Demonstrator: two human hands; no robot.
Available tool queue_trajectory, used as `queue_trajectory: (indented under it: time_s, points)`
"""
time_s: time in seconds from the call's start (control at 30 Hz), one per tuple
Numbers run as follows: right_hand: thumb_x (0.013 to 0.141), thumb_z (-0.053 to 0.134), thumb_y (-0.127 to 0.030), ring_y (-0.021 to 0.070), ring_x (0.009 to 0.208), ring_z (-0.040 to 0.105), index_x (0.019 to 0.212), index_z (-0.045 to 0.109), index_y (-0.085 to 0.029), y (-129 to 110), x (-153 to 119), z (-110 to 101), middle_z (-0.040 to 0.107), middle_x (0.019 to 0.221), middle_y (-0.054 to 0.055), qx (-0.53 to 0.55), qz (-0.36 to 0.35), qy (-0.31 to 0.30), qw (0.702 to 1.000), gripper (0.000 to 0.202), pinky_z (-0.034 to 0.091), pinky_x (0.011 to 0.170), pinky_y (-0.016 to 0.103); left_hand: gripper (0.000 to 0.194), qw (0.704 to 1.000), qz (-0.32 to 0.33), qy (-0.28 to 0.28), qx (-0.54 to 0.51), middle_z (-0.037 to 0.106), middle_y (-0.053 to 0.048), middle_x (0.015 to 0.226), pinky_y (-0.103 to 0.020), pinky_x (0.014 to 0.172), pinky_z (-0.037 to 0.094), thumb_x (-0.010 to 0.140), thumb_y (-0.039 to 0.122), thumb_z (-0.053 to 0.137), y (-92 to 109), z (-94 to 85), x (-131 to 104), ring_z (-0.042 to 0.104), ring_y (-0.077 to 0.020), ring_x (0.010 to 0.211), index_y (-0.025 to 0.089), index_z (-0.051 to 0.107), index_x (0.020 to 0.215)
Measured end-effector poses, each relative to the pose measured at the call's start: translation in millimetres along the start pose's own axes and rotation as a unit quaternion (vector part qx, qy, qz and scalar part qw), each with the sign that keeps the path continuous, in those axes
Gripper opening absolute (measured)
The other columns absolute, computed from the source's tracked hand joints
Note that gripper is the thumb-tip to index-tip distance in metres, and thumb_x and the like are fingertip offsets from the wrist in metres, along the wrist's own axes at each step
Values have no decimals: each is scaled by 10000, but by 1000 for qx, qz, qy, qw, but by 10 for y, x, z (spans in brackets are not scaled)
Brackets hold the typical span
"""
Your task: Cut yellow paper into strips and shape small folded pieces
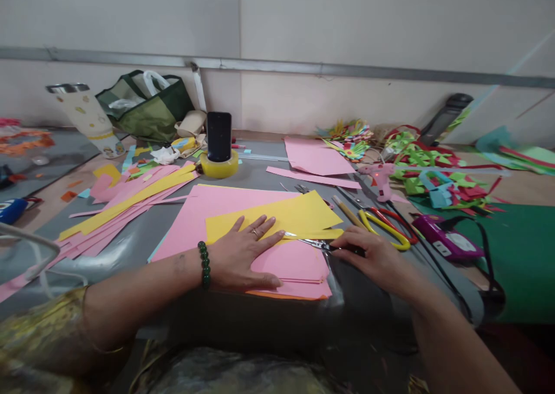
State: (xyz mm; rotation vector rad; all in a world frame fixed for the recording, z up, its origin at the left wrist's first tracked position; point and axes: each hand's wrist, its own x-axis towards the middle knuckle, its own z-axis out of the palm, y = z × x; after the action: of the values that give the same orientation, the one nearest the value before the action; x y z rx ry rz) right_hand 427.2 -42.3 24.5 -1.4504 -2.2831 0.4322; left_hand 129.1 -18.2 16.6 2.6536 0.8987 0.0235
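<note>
My left hand (249,252) lies spread flat on a yellow paper sheet (295,210), its thumb reaching onto the pink paper sheets (186,223) beneath. A green bead bracelet is on that wrist. My right hand (368,255) is closed around the dark handle of a utility knife (318,244). The knife's metal blade points left, near my left fingertips, along the lower edge of the yellow sheet. A narrow yellow strip (323,234) lies at that edge, beside the blade; whether it is fully separate, I cannot tell. An orange edge shows under the pink stack.
Scissors with yellow (385,229) and red handles lie to the right, near a pink glue gun (381,183) and a purple power strip (448,238). A phone (219,135) stands in a tape roll (220,166). Pink and yellow strips (125,206) lie left.
</note>
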Motion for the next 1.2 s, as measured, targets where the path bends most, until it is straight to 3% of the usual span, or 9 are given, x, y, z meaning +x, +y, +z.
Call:
queue_trajectory:
  time_s: [0.17,0.4,0.7,1.03,1.2]
  points:
    - [830,559,-302,186,750,600,802,654,-213,-3,1,-11,627,821,43,-2,-9,4,1000,133,462,662,313,909,1000,1,-1,6,29,-111,1541,-619,1075,17,745,789,348,-1,-22,-7,23,-341,1405,289,127,1472]
    - [837,552,-304,193,782,597,800,654,-208,-48,44,20,620,832,50,0,-9,4,1000,145,467,682,319,963,998,55,-5,10,81,-135,1534,-614,1077,-11,708,812,375,-8,-69,82,55,-350,1403,241,206,1463]
    - [837,551,-320,194,758,597,810,664,-222,-28,-74,19,629,817,49,9,0,6,1000,152,473,673,323,968,998,60,-7,-11,76,-125,1536,-630,1071,-2,705,809,390,-14,-42,97,57,-358,1401,254,174,1469]
    - [838,549,-302,184,747,590,807,681,-209,-190,15,81,608,820,56,25,-8,2,1000,164,471,649,306,960,999,53,-9,-4,57,-133,1535,-625,1073,-2,716,798,393,-17,-35,94,39,-348,1403,244,176,1469]
    - [827,577,-319,199,805,597,842,686,-219,-179,58,86,629,864,60,29,-5,7,1000,149,481,712,340,955,999,44,-4,-14,47,-123,1539,-610,1082,13,724,804,360,67,-21,203,21,-338,1405,242,164,1471]
